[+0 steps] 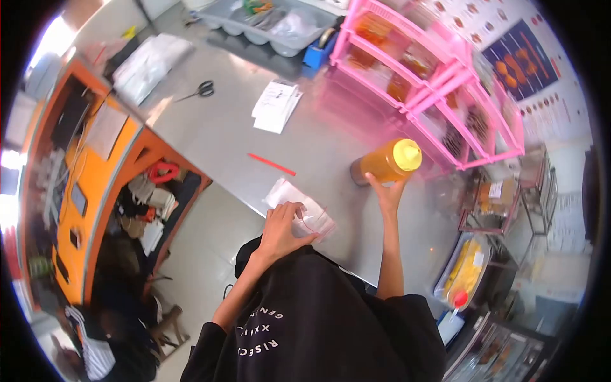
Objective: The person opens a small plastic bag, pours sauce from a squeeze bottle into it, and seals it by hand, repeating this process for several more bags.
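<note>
My left hand is closed on a small clear plastic bag with a red line across it, at the front edge of the metal table. My right hand grips a squeeze bottle of amber sauce with a yellow cap, tilted over the table. Just beyond my left hand lies a whitish plastic packet. A red stick-like piece rests a little farther back.
Papers and black scissors lie toward the back left. Pink stacked racks holding packets stand at the back right, near a blue tape dispenser and a grey tray. Right of me is a container of yellow food. A person sits at lower left.
</note>
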